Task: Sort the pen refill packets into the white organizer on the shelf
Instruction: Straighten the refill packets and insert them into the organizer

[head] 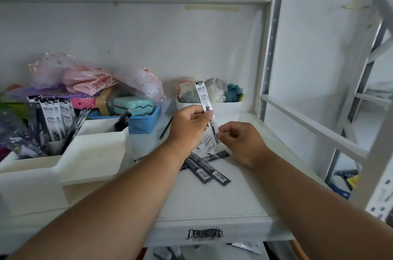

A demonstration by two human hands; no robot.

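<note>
Pinching one refill packet [204, 98], left hand [188, 124]; right hand [240, 140] seemingly too.

White stepped plastic organizer [93, 153] at frame left, slim refill packets [54, 119] standing in its rear compartments. Blue mesh basket [146, 120] behind it; white tub [229, 111] upper centre. Dark flat packets [207, 169] loose on white metal shelf [234, 200], frame centre.
</note>
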